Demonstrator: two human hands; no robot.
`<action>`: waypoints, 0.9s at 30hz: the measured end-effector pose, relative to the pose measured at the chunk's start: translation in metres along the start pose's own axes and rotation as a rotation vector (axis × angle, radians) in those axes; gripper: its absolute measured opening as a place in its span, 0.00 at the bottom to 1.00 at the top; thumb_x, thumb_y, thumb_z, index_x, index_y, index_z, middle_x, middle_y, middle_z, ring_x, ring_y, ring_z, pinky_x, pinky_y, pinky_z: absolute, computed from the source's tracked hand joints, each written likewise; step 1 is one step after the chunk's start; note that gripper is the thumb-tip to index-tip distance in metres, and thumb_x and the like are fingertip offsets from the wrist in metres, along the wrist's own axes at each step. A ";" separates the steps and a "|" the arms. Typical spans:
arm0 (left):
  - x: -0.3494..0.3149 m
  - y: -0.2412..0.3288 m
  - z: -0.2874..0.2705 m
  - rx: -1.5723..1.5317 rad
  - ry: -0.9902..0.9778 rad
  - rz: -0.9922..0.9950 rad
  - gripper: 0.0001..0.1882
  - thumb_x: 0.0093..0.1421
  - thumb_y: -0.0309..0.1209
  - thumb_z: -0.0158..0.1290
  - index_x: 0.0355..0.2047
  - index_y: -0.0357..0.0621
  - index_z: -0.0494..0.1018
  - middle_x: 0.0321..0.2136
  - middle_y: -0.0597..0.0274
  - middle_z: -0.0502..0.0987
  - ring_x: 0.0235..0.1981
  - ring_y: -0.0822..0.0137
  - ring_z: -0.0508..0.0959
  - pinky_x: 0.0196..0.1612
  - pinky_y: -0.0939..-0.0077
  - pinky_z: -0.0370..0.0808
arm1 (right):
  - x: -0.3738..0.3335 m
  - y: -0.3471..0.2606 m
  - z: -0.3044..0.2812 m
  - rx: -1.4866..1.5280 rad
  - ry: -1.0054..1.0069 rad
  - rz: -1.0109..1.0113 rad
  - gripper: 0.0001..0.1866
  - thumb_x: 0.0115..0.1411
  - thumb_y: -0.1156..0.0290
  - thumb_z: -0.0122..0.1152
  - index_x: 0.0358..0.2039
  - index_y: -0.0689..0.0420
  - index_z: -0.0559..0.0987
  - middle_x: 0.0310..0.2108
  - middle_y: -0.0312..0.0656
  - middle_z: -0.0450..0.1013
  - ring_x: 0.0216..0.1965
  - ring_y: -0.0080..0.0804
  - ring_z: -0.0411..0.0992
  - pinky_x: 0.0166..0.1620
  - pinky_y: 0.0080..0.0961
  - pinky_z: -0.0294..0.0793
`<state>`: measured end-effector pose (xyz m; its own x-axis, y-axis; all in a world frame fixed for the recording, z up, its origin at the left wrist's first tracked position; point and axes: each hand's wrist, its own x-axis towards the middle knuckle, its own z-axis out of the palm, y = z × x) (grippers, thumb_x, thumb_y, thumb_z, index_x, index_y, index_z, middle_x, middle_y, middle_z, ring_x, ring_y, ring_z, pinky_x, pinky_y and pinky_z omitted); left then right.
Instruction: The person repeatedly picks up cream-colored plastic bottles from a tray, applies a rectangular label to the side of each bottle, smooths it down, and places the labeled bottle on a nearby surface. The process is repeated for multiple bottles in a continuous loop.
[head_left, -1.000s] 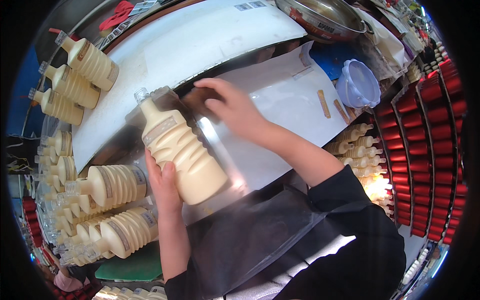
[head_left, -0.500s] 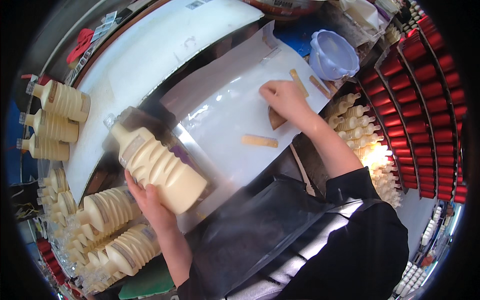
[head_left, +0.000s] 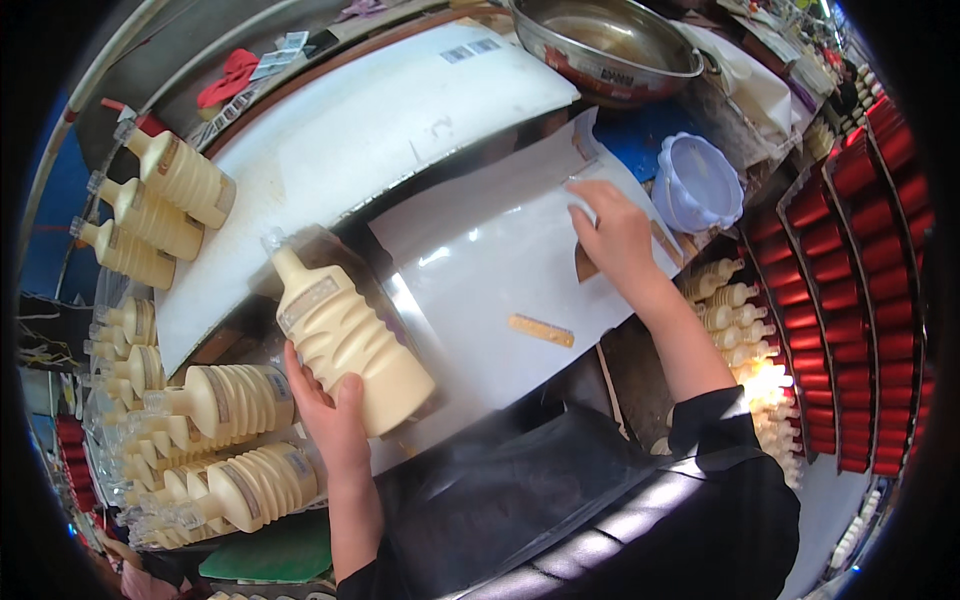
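"Cream ribbed plastic bottle [head_left: 352,345], left of centre: gripped?"
"Yes, the left hand [head_left: 335,425] clasps its lower side."
"And the right hand [head_left: 620,243]?"
"Over the glossy white sheet [head_left: 475,290], right of centre; whether it holds anything, I can't tell."

At the frame's upper left I see a crumpled red cloth [head_left: 230,78]; at the upper right, a round metal basin [head_left: 562,62] and, below it, a scalloped pale-blue pail [head_left: 674,198]. Glossy red pieces [head_left: 858,325] line the right; a green panel [head_left: 268,552] shows lower left.
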<state>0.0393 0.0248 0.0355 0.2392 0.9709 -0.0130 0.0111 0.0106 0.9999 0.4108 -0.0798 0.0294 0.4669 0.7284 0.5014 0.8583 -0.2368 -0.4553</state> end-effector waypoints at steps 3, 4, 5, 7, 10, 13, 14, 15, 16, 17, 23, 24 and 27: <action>-0.003 -0.001 0.000 -0.043 0.007 -0.029 0.47 0.58 0.23 0.54 0.75 0.37 0.43 0.68 0.46 0.59 0.66 0.56 0.65 0.69 0.63 0.61 | 0.061 0.003 0.002 -0.092 0.105 -0.154 0.18 0.59 0.72 0.63 0.51 0.57 0.80 0.51 0.47 0.77 0.45 0.48 0.78 0.48 0.36 0.79; -0.003 -0.002 0.000 -0.041 0.009 -0.021 0.48 0.58 0.23 0.54 0.75 0.37 0.43 0.68 0.46 0.59 0.66 0.56 0.64 0.69 0.63 0.61 | 0.082 0.003 0.006 -0.113 0.129 -0.226 0.20 0.59 0.72 0.63 0.52 0.58 0.79 0.53 0.48 0.77 0.48 0.49 0.78 0.49 0.38 0.79; -0.004 -0.003 0.000 -0.037 0.010 -0.015 0.48 0.57 0.23 0.54 0.75 0.37 0.43 0.68 0.46 0.59 0.66 0.56 0.64 0.69 0.63 0.61 | 0.102 0.002 0.013 -0.168 0.069 -0.188 0.21 0.59 0.70 0.63 0.54 0.58 0.78 0.56 0.48 0.75 0.50 0.48 0.77 0.51 0.37 0.78; -0.004 -0.005 -0.001 -0.051 0.010 -0.017 0.48 0.56 0.23 0.54 0.75 0.38 0.43 0.69 0.44 0.58 0.67 0.55 0.64 0.69 0.62 0.60 | 0.142 0.001 0.029 -0.251 -0.014 -0.189 0.25 0.61 0.65 0.63 0.58 0.57 0.76 0.61 0.47 0.71 0.56 0.47 0.75 0.56 0.37 0.76; -0.003 -0.005 -0.001 -0.022 0.037 -0.050 0.49 0.55 0.23 0.54 0.75 0.39 0.43 0.69 0.44 0.57 0.67 0.55 0.64 0.70 0.62 0.60 | 0.196 -0.001 0.062 -0.307 -0.217 -0.132 0.28 0.61 0.61 0.62 0.60 0.58 0.75 0.63 0.46 0.70 0.57 0.49 0.74 0.58 0.40 0.74; -0.002 -0.003 -0.001 -0.056 0.012 -0.064 0.50 0.54 0.22 0.54 0.75 0.40 0.43 0.69 0.44 0.57 0.67 0.55 0.64 0.69 0.62 0.62 | 0.241 0.001 0.100 -0.320 -0.327 -0.058 0.25 0.60 0.62 0.59 0.57 0.55 0.79 0.56 0.48 0.76 0.55 0.49 0.75 0.58 0.42 0.74; -0.001 -0.001 -0.002 -0.083 0.002 -0.080 0.51 0.53 0.22 0.54 0.75 0.40 0.42 0.69 0.44 0.57 0.67 0.55 0.64 0.69 0.61 0.62 | 0.254 0.006 0.110 -0.339 -0.363 -0.066 0.24 0.61 0.65 0.55 0.57 0.52 0.80 0.55 0.48 0.77 0.54 0.50 0.76 0.57 0.43 0.75; -0.001 -0.001 -0.002 -0.054 -0.001 -0.066 0.51 0.53 0.21 0.54 0.75 0.41 0.42 0.69 0.44 0.57 0.67 0.55 0.64 0.69 0.61 0.63 | 0.265 0.010 0.121 -0.394 -0.395 -0.052 0.23 0.61 0.66 0.52 0.57 0.52 0.80 0.54 0.49 0.77 0.53 0.51 0.76 0.56 0.44 0.75; -0.001 0.000 -0.002 -0.049 -0.004 -0.064 0.52 0.53 0.21 0.55 0.76 0.41 0.42 0.69 0.44 0.58 0.67 0.54 0.65 0.68 0.61 0.63 | 0.273 0.014 0.130 -0.441 -0.418 -0.059 0.23 0.61 0.67 0.50 0.56 0.52 0.80 0.54 0.49 0.77 0.53 0.51 0.76 0.56 0.45 0.75; -0.001 0.000 -0.003 -0.062 -0.005 -0.069 0.53 0.52 0.20 0.55 0.76 0.42 0.41 0.69 0.44 0.58 0.66 0.54 0.65 0.68 0.60 0.64 | 0.279 0.020 0.135 -0.448 -0.440 -0.069 0.21 0.62 0.68 0.49 0.52 0.52 0.82 0.52 0.50 0.78 0.53 0.50 0.77 0.55 0.45 0.76; 0.000 -0.010 -0.011 -0.073 -0.037 -0.077 0.55 0.51 0.21 0.60 0.75 0.44 0.41 0.67 0.44 0.61 0.65 0.53 0.67 0.67 0.59 0.66 | 0.250 0.000 0.113 -0.541 -0.500 -0.312 0.22 0.64 0.73 0.43 0.53 0.56 0.81 0.50 0.55 0.78 0.52 0.55 0.75 0.55 0.46 0.73; 0.000 -0.011 -0.012 -0.043 -0.030 -0.091 0.55 0.51 0.21 0.60 0.75 0.44 0.41 0.67 0.44 0.61 0.65 0.53 0.67 0.67 0.59 0.66 | 0.232 -0.013 0.103 -0.567 -0.501 -0.300 0.21 0.64 0.73 0.43 0.53 0.58 0.80 0.50 0.56 0.77 0.51 0.56 0.75 0.55 0.46 0.73; 0.002 -0.011 -0.013 -0.045 -0.059 -0.046 0.55 0.51 0.21 0.59 0.75 0.44 0.41 0.67 0.44 0.61 0.65 0.54 0.67 0.66 0.59 0.67 | 0.170 -0.046 0.072 -0.525 -0.485 -0.366 0.21 0.64 0.74 0.44 0.54 0.61 0.79 0.48 0.58 0.78 0.48 0.58 0.76 0.53 0.46 0.73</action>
<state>0.0271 0.0296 0.0244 0.2959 0.9535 -0.0576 -0.0203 0.0666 0.9976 0.4359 0.1010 0.0825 0.0955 0.9880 0.1212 0.9835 -0.1124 0.1420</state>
